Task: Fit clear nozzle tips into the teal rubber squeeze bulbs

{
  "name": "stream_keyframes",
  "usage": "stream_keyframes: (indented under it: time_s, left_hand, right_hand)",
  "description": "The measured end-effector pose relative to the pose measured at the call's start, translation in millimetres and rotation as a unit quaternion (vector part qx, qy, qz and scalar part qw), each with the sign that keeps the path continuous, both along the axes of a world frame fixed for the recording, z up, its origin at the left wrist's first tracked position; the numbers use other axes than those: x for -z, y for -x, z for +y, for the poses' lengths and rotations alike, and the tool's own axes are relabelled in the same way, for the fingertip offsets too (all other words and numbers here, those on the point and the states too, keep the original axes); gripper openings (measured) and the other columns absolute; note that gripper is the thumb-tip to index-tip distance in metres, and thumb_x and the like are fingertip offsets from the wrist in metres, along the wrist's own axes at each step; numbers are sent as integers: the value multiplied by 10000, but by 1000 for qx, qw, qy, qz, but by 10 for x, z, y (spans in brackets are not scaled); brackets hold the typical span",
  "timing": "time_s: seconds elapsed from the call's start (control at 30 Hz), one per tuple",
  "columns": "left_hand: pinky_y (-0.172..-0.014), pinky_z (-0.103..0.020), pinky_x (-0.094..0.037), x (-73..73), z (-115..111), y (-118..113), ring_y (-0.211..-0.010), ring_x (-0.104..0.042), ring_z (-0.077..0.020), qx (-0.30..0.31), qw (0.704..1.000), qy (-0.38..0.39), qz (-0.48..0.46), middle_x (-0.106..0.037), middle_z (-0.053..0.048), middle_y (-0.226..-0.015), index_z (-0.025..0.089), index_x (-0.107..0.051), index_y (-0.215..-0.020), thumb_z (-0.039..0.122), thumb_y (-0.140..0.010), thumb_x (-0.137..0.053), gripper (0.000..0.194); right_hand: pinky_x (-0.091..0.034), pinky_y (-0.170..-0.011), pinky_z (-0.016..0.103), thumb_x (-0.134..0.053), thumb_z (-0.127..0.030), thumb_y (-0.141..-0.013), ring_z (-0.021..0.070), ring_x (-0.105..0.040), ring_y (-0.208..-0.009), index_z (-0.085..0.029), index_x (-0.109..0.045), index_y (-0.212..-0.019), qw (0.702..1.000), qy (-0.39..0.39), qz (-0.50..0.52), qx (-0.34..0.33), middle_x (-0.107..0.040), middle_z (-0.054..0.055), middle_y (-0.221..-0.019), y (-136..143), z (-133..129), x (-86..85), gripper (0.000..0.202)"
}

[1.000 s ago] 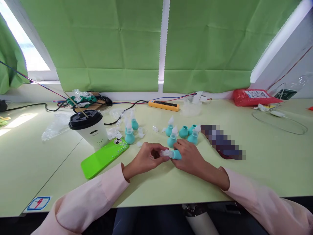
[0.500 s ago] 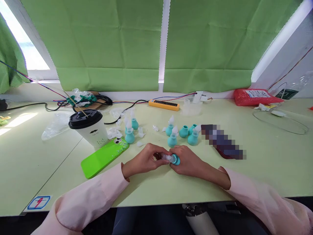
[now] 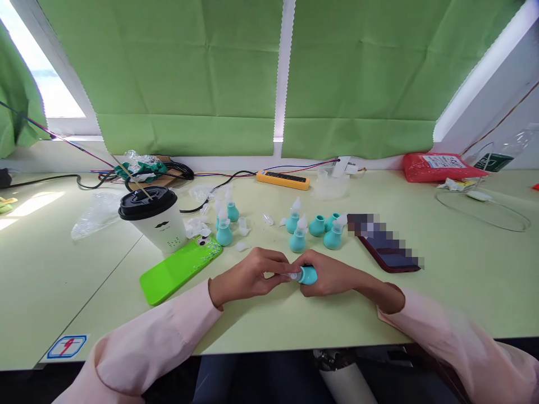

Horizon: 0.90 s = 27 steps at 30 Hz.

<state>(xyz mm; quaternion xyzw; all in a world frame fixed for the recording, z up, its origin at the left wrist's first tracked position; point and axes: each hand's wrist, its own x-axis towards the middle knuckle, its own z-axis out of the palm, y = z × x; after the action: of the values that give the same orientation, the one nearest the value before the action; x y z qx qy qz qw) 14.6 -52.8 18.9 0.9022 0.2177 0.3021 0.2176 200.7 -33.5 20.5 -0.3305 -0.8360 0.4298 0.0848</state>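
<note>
Just above the near part of the table, my right hand (image 3: 330, 273) is closed around a teal squeeze bulb (image 3: 309, 275), which lies on its side with its mouth to the left. At that mouth sits a clear plastic nozzle (image 3: 293, 276), pinched between the fingers of my left hand (image 3: 252, 273) and partly hidden by them. How deep the nozzle sits cannot be made out. Beyond my hands stand several nasal aspirators (image 3: 297, 238) with teal bulbs and whitish tips. Among them is an open teal bulb (image 3: 316, 226) with no nozzle. Another aspirator (image 3: 224, 233) stands to the left.
A lidded paper cup (image 3: 158, 224) stands at left beside a green phone (image 3: 181, 270). A dark phone (image 3: 387, 247) lies at right. Clear plastic pieces (image 3: 268, 219) and scraps lie mid-table. Behind are a yellow power strip (image 3: 283, 180), cables and a red package (image 3: 442, 167).
My right hand has turned and shifted slightly right, showing more of the bulb's side. My left fingers have closed further over the nozzle, so less of it shows. The other things stay put.
</note>
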Motion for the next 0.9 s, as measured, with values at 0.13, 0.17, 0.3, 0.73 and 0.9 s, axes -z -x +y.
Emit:
stream_keyframes:
  time_s: [0.13,0.17,0.3,0.73,0.9]
  left_hand:
    - [-570,-216,-407,-2,-33,-20,-616,-541,-113,-7,999,41,-2,-621,-72,-773,206,-615,-975,249,-795,-445,252]
    - [-580,-220,-411,1,-41,-24,-630,-546,-118,-8,999,43,-1,-622,-77,-786,207,-612,-983,246,-795,-441,257]
    - [-617,-239,-427,6,-57,-34,-697,-554,-136,-3,1000,25,-3,-618,-98,-841,210,-590,-1023,221,-800,-417,282]
    - [-539,-256,-467,-13,62,-51,-524,-542,-105,-103,881,401,-228,-597,-29,-630,97,-578,-880,278,-640,-632,305]
    - [-492,-247,-454,32,75,-71,-498,-529,-106,-108,855,446,-241,-593,-32,-593,73,-604,-814,245,-573,-685,307]
  right_hand:
    - [-258,-356,161,-485,-116,-534,41,-345,-397,-158,-468,-578,993,116,-7,3,-370,-80,-446,-24,21,5,63]
    - [-273,-348,162,-486,-114,-533,45,-364,-384,-158,-471,-572,989,150,-6,2,-387,-80,-436,-27,29,13,61]
    - [-316,-331,161,-507,-102,-519,42,-371,-362,-158,-443,-512,959,282,21,-9,-385,-85,-418,-25,51,14,86]
    - [-451,-604,267,-585,-230,-637,139,-539,-695,-183,-466,-849,946,-259,129,146,-546,23,-809,-67,3,-9,247]
    - [-393,-575,264,-474,-120,-655,164,-537,-676,-164,-500,-794,898,-417,86,113,-582,47,-727,-44,23,157,149]
